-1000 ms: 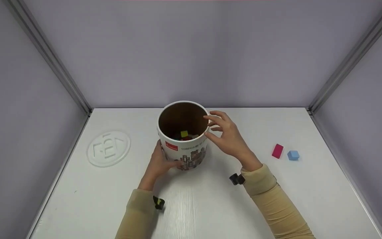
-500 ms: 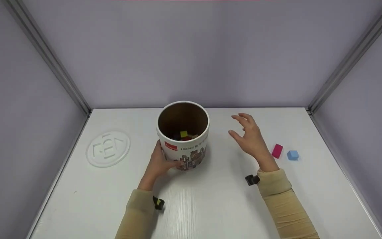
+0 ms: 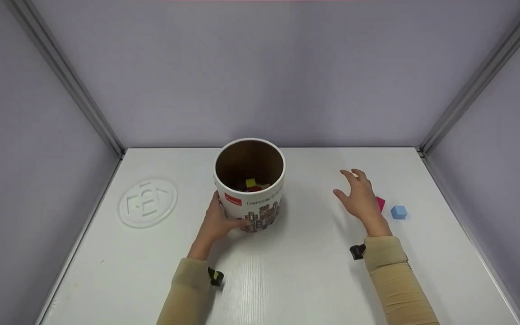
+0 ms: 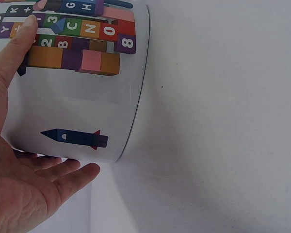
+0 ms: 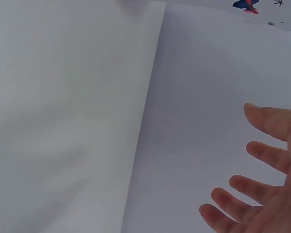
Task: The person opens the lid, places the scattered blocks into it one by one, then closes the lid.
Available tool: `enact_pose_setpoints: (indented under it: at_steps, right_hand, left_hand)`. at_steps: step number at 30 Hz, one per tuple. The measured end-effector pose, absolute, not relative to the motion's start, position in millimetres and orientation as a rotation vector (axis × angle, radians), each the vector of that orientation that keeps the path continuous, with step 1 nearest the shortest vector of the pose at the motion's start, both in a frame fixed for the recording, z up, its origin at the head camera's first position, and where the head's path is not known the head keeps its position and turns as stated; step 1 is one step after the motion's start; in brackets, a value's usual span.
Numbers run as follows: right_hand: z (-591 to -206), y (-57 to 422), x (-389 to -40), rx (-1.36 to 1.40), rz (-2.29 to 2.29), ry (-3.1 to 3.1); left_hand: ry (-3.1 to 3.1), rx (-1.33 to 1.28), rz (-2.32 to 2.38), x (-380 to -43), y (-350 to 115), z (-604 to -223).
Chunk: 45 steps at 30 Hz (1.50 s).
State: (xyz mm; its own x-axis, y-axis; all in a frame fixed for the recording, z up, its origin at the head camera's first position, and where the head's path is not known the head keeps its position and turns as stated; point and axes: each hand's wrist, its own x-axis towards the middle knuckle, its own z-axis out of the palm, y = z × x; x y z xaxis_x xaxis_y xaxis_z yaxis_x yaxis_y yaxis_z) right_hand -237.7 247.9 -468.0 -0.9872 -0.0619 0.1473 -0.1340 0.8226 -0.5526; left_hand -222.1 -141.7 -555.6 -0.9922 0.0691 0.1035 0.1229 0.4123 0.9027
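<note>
A white round bucket printed with a block city stands upright at the middle of the table, its top uncovered. My left hand holds its lower left side, thumb across the front and fingers around the far side. In the left wrist view the thumb lies over the printed letter blocks. Inside the bucket sit several blocks, a yellow block among them. My right hand hovers to the right with spread, slightly bent fingers and nothing in them. It partly covers a red block; a light blue cube lies beside that.
A clear round lid with raised lettering lies flat on the left of the white table. Pale walls close in the table at the back and both sides.
My right hand has left the bucket's right rim and moved right and a little toward me, now overlapping the red block. The left hand and bucket stay put.
</note>
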Motion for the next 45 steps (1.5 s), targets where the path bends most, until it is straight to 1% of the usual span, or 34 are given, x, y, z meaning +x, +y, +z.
enact_pose_setpoints:
  at_steps: [20, 30, 36, 45]
  right_hand:
    - [-519, 304, -243, -0.046, 0.624, -3.099]
    - [-530, 314, -241, -0.131, 0.644, -3.224]
    - [-534, 317, -239, -0.123, 0.704, -3.307]
    - [-533, 315, -238, -0.136, 0.649, -3.334]
  left_hand:
    - [-2.607, -0.184, -1.649, -220, -141, -554]
    - [-2.589, -0.209, -1.657, -221, -142, -555]
    - [-2.586, -0.197, -1.686, -222, -141, -555]
    - [-2.575, -0.219, -1.69, -223, -142, -556]
